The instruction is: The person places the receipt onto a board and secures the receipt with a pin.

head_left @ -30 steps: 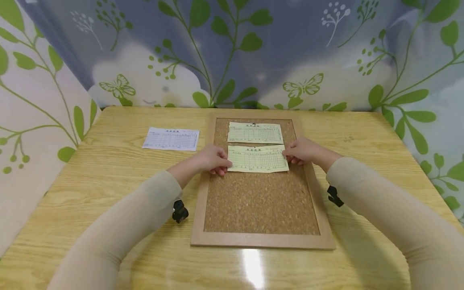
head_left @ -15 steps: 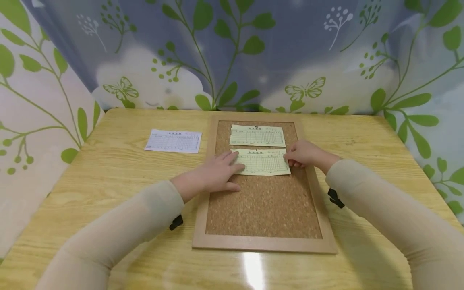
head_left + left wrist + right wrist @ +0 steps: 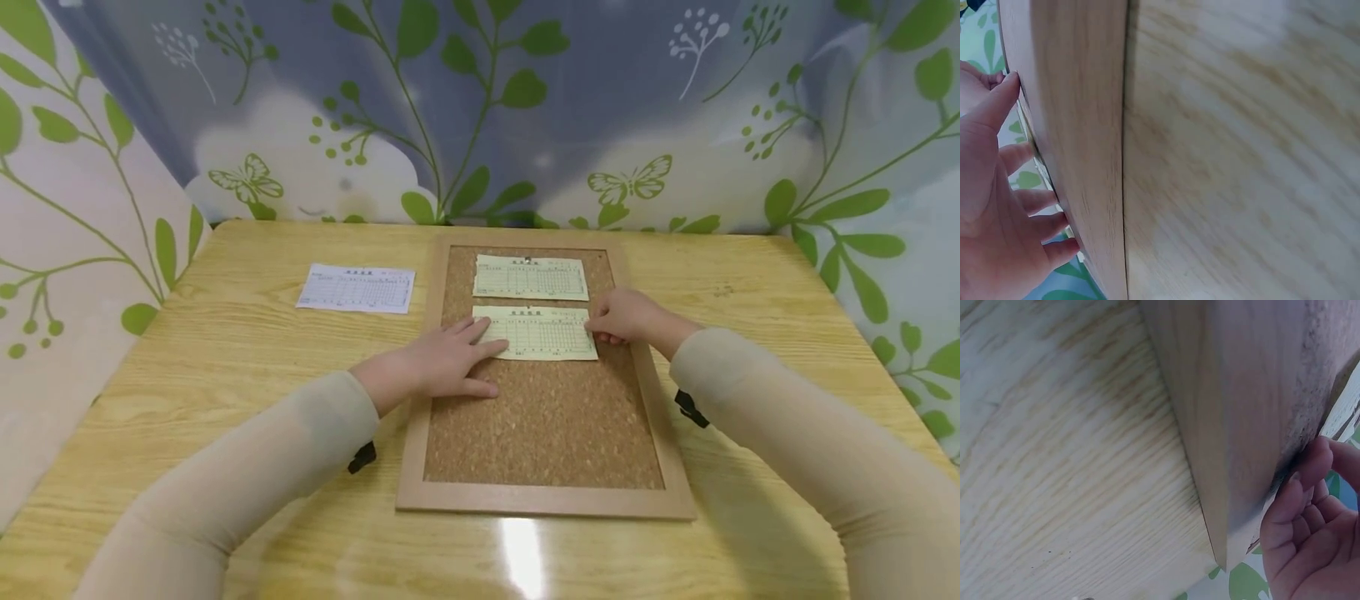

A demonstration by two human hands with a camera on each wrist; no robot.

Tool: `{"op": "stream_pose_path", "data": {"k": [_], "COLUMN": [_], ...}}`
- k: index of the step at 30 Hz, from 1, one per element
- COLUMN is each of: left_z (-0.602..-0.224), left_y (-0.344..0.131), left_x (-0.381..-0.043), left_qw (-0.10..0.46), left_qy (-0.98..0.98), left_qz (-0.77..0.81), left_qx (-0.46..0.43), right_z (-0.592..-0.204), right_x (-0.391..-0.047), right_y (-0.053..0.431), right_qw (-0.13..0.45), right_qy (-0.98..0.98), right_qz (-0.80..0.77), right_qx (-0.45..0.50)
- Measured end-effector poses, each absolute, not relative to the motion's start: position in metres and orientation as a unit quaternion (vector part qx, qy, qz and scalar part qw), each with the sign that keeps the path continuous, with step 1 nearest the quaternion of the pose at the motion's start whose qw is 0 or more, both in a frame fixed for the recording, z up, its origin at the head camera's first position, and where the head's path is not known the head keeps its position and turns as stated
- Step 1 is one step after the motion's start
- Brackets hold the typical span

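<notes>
A corkboard [image 3: 540, 429] in a wooden frame lies on the table. Two yellow printed form slips are on its upper half, one above the other. The upper slip [image 3: 531, 283] has a small pin [image 3: 527, 260] at its top edge. Spread fingers of my left hand [image 3: 442, 360] rest over the left end of the lower slip [image 3: 536, 337], with the thumb on the cork. At that slip's right edge, my right hand [image 3: 628, 317] pinches the paper between thumb and forefinger. A tiny dark mark sits at the lower slip's top edge; I cannot tell what it is.
A whitish form slip [image 3: 356, 289] lies on the wooden table [image 3: 225, 367], left of the board. Behind the table hangs a leaf-printed backdrop [image 3: 600, 100]. The board's raised frame [image 3: 1210, 425] runs beside the right hand.
My left hand has let go of the lower slip's left edge and now lies with spread fingers over its left end. My right hand keeps its pinch at the right edge.
</notes>
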State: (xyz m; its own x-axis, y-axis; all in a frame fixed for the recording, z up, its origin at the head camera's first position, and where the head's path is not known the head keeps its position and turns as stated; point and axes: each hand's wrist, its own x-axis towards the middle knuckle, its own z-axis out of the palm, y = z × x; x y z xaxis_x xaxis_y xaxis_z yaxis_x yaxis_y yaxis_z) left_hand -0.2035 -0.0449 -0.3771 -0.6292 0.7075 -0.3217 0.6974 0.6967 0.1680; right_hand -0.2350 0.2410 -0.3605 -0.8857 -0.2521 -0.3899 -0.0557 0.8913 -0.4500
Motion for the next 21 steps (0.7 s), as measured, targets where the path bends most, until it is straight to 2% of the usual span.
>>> {"op": "stream_pose_path", "data": {"k": [21], "left_z": [-0.372], "left_y": [-0.044], "left_x": [-0.203], "left_qw": [0.185], "left_qy": [0.900], "left_qz": [0.027], "left_qx": [0.393], "right_z": [-0.350], "right_x": [-0.230], "right_y": [0.255], "right_qw": [0.207], "right_qy": [0.951], "right_qz": [-0.205], "right_qx": [-0.105]}}
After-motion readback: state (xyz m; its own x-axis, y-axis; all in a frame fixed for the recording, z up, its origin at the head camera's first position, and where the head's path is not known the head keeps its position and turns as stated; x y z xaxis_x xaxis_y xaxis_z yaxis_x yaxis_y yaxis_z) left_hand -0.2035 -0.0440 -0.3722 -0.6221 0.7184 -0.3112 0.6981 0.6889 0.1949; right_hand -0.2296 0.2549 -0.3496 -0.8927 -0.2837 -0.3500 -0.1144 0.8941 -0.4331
